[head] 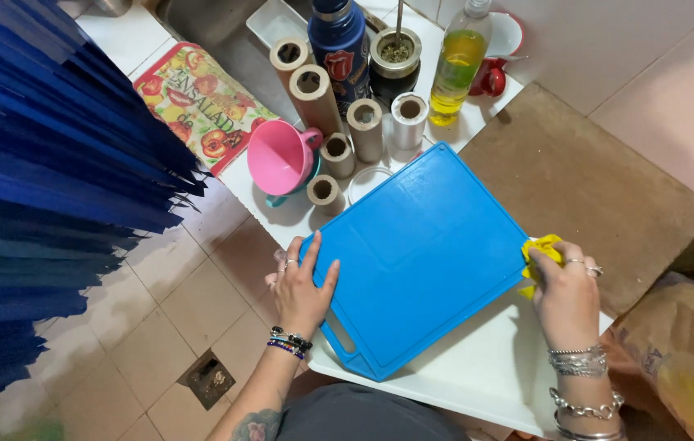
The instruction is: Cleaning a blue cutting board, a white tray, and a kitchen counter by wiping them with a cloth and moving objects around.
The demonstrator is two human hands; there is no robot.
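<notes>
Hands first: left hand (304, 286) lies flat and spread on the left edge of the blue cutting board (416, 253), fingers released, nothing gripped, just pressing. Right hand (566, 296) is clenched around a yellow cloth (540, 253) at the board's right edge, cloth touching the board.

Board sits on the white worktop (486, 371), turned at an angle, near corner with the handle slot right at the worktop's front edge, possibly overhanging it. Risk, as I judge it: a hard wipe toward the left could slide the board off that edge onto the tiled floor (192, 302); only the flat palm holds it, no real grip.

Far corner of the board is just beside a cluster of upright cardboard tubes (339, 155), a small clear dish and a pink funnel (280, 155). A shove away from the body would likely knock the tubes over; they look light and tall.

Behind them: dark blue bottle (339, 45), a cup with a metal straw (397, 53), a bottle of yellow liquid (457, 69). Falling tubes could tip the cup and spill it.
</notes>
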